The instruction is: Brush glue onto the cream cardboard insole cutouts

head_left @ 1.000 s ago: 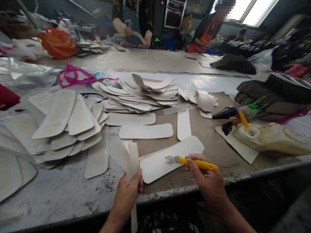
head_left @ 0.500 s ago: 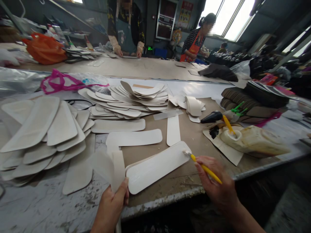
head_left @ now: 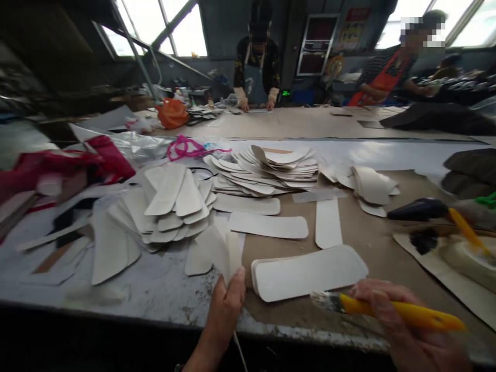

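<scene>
Yellow brush (head_left: 422,314), perhaps touching panel (head_left: 310,273) edge, bare sheet (head_left: 391,253) alongside

Bright windows (head_left: 189,36), dark wall (head_left: 225,26), long table (head_left: 302,123)

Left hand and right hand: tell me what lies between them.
In the head view, a stack of white strips lies on the brown sheet between the left hand and right hand; the bristles of the yellow brush also reach into that stretch.

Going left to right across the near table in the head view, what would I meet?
Crumpled crimson bundle, heap of off-white round-cornered panels, left hand holding a pale thin strip, low stack of white round-cornered panels, right hand gripping a yellow-handled brush.
</scene>
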Tool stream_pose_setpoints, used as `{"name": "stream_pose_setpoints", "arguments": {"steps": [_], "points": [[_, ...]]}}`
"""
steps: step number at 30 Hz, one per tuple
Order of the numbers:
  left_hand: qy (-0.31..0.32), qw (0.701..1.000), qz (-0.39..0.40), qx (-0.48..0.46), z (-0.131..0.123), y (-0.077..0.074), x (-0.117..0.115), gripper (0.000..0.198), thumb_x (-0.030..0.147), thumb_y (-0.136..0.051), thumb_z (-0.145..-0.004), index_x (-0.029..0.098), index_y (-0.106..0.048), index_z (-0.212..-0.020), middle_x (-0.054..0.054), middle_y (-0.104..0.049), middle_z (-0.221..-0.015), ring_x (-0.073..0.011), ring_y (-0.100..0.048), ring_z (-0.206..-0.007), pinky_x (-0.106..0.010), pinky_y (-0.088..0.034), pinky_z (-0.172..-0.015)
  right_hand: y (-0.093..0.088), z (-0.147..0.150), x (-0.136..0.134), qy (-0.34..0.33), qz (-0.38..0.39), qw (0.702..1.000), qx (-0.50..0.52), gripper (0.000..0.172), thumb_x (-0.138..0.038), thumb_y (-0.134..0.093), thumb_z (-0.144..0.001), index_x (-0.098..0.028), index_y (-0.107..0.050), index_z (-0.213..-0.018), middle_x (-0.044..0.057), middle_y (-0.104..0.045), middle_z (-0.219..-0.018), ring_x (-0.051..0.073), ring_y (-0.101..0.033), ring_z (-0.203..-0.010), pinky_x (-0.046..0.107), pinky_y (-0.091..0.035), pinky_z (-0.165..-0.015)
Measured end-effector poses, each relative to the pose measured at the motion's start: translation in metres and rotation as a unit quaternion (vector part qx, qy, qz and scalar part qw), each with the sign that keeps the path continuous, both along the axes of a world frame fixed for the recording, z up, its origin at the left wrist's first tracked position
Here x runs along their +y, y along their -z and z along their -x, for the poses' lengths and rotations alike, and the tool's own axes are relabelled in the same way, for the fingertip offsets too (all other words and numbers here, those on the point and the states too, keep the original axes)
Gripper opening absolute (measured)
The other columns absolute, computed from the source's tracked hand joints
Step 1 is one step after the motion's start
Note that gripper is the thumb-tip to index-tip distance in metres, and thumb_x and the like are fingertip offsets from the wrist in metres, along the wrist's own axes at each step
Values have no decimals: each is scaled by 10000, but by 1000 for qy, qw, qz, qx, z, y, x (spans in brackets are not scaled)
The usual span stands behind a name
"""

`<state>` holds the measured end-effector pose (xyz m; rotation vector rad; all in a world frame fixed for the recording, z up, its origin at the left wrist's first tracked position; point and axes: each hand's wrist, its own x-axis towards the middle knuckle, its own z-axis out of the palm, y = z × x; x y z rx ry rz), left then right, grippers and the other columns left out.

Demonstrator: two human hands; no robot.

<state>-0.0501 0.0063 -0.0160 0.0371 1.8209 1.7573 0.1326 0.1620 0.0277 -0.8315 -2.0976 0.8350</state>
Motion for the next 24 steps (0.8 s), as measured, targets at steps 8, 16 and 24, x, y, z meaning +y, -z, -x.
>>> {"name": "stream_pose_setpoints", "arguments": {"steps": [8,16,24], "points": [[44,984,-143,-92,-19,-34,-8,301,423,-582,-746,123,-573,-719,-3,-541,-540,-91,-474,-457,-204,-345,-455,-15,70,-37,-195,176,965,-22,296,-448,-471,-832,-210,-545,-672,-6,-538,-592,150,-537,-557,243,-454,-550],[29,981,-154,-112,-35,-30,-10,381,457,-706,-621,90,-618,-569,-36,-545,-442,-103,-479,-422,-207,-359,-453,10,100,-72,-272,490,823,88,311,-443,-619,-739,-206,-425,-685,-79,-452,-416,104,-420,-334,215,-353,-359],[5,989,-119,-89,-44,-19,-14,345,440,-712,-617,100,-671,-661,-70,-659,-595,-164,-586,-576,-252,-470,-598,5,90,-75,-211,464,854,108,313,-466,-591,-756,-203,-427,-717,-67,-411,-543,92,-413,-434,214,-390,-402]]}}
